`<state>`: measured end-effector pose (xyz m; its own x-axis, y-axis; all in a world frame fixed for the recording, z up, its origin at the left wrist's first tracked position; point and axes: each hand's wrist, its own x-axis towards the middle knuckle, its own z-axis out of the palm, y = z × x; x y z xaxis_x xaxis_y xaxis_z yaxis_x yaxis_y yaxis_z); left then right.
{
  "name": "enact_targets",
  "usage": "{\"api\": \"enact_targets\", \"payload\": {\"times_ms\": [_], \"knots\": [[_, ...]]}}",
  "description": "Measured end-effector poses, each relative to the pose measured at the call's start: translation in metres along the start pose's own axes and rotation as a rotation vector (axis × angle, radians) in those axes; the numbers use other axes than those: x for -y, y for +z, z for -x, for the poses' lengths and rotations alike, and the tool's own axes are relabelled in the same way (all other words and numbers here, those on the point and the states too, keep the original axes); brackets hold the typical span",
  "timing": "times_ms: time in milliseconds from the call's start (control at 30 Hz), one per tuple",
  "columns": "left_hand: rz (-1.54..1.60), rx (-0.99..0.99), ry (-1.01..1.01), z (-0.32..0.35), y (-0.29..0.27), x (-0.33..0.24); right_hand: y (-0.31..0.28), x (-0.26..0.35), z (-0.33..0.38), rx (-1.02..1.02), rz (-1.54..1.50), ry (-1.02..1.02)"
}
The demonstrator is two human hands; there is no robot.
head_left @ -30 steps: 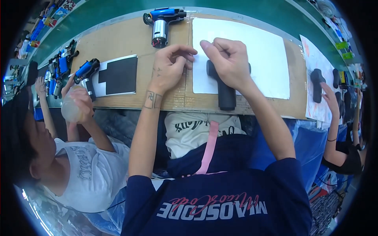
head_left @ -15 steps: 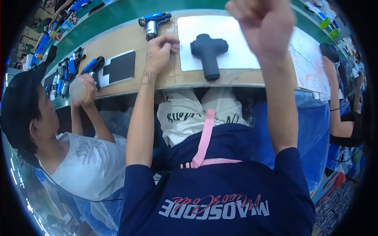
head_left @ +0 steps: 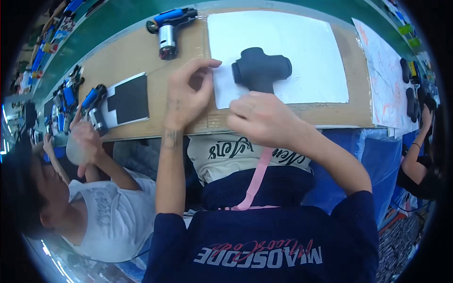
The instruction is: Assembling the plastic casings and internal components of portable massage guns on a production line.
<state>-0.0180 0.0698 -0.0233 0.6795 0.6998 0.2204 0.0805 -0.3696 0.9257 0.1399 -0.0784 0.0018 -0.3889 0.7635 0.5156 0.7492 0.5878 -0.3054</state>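
A black, T-shaped massage gun [head_left: 262, 68] lies on a white sheet [head_left: 316, 56], its handle toward me. My right hand [head_left: 259, 115] is closed over the lower handle and hides its end. Whether its curled fingers grip the handle or something small does not show. To the left of the massage gun, my left hand [head_left: 191, 92] rests at the sheet's left edge. Its index finger and thumb are curved and apart, and nothing is between them.
A blue-and-silver motor unit [head_left: 169, 35] lies beyond my left hand. Further left are a black-and-white panel [head_left: 131, 100] and several blue-and-silver units [head_left: 63, 101]. A person [head_left: 108, 207] in a white shirt sits at my left. Marked paper [head_left: 384, 70] lies on the right.
My right hand has come down from its raised position onto the massage gun's handle. The view has shifted slightly, and my left hand stays beside the white sheet.
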Motion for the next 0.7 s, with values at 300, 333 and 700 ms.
{"api": "enact_targets", "payload": {"times_ms": [300, 333, 700], "knots": [[-0.383, 0.237, 0.462, -0.064, 0.047, -0.036, -0.053, -0.06, 0.069, -0.406, 0.13, 0.6], [-0.402, 0.316, 0.543, -0.076, 0.053, -0.035, -0.054, -0.065, 0.067, -0.412, 0.014, 0.611], [-0.046, 0.232, 0.399, -0.126, 0.066, -0.007, -0.089, -0.117, 0.064, -0.415, -1.232, 1.104]]}}
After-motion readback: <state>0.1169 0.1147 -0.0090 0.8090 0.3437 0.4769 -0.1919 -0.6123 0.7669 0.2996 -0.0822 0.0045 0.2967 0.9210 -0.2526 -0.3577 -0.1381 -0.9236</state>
